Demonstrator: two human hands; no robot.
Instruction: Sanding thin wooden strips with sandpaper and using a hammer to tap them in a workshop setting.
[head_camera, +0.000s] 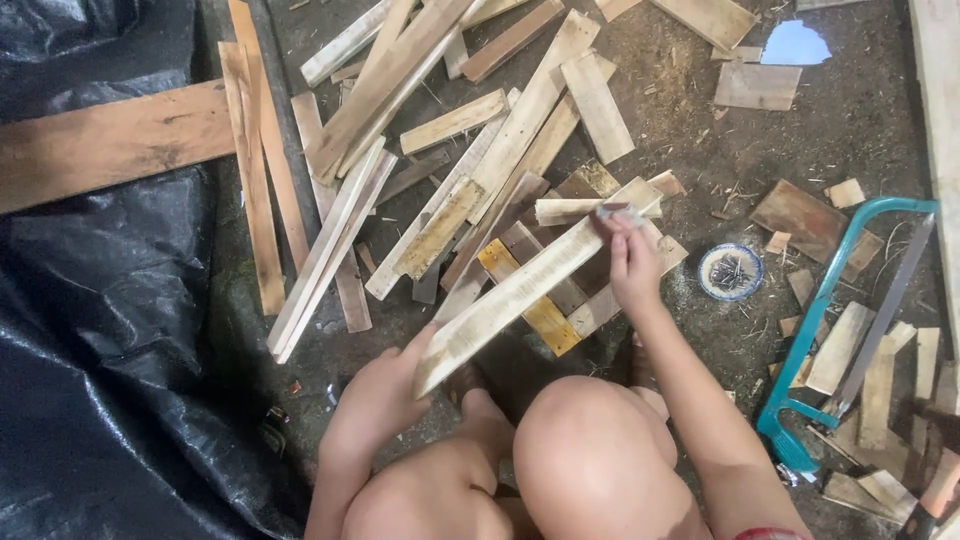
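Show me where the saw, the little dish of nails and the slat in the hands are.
Saw (815, 300): head view, on its teal frame.
Dish (730, 272): head view, on its blue-rimmed bowl.
Slat (520, 290): head view, on its middle, between both hands.

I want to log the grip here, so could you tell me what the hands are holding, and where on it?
Both hold one long wooden slat: the left hand grips its near end, the right hand pinches its far end.

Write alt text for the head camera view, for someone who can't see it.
A squatting person holds a long wooden slat over a dirt floor littered with wood offcuts, left hand at its near end, right hand at its far end. A teal hacksaw and a small dish of nails lie to the right.
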